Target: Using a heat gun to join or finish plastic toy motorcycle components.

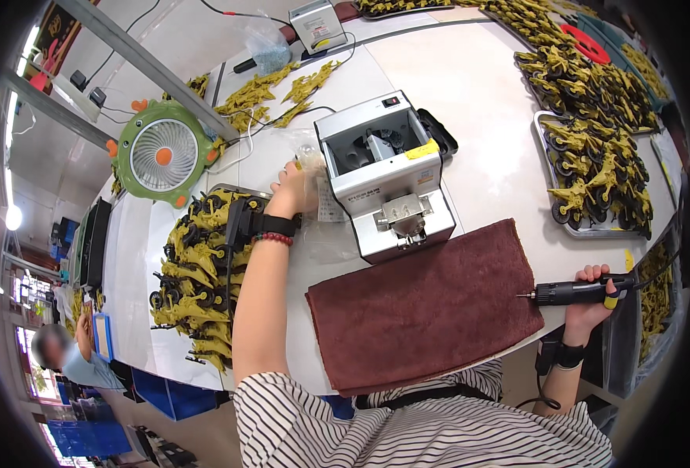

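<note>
My right hand (588, 308) is wrapped round a black electric screwdriver (575, 293), its thin bit pointing left over the right edge of a folded maroon towel (423, 308). At the left side of a white and grey screw-feeder machine (392, 179), my left hand (289, 189) is closed on a clear plastic bag (314, 191); its fingertips are partly hidden. The machine has an open top compartment and a metal fitting at its front, just beyond the towel. Yellow toy motorcycles with black wheels (197, 265) lie heaped beside my left forearm.
A metal tray (548, 148) of yellow motorcycles stands at the right, with more heaps behind it. Loose yellow parts (255, 97) lie at the back left near a green fan (165, 154). The screwdriver's cable (665, 269) runs off right. Another person (80, 363) sits far left.
</note>
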